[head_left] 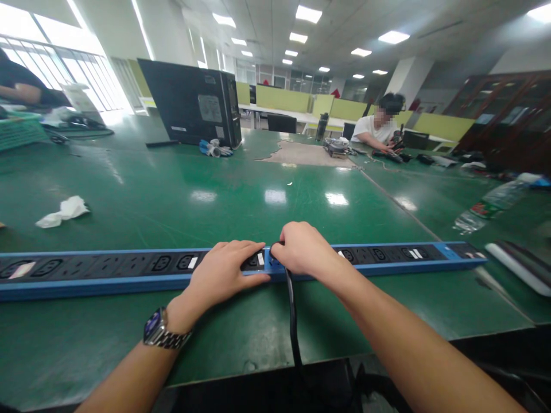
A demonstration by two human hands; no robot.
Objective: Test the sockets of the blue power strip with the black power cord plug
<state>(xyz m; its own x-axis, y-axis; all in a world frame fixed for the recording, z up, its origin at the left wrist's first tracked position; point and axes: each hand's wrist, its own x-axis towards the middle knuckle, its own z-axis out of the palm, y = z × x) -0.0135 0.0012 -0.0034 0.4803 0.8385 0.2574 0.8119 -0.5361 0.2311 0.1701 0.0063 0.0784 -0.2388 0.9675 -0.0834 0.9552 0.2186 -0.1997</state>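
Note:
A long blue power strip [142, 282] with a row of black sockets lies across the green table. My left hand [221, 269] is closed over it left of centre, fingers along the far edge and thumb along the near side. Just to the right, my right hand [306, 249] grips the dark plug end of a black power cord [293, 321] against the strip's blue section. Its fingers mostly cover the plug, so I cannot tell how far it is seated. From there the cord hangs over the table's near edge.
A black computer case [189, 106] stands at the back, with work gloves [215, 148] beside it. Crumpled tissue [64, 212] lies left; a plastic bottle [491, 205] and a black-and-white object [519, 267] lie right. Another person [374, 131] sits across the table.

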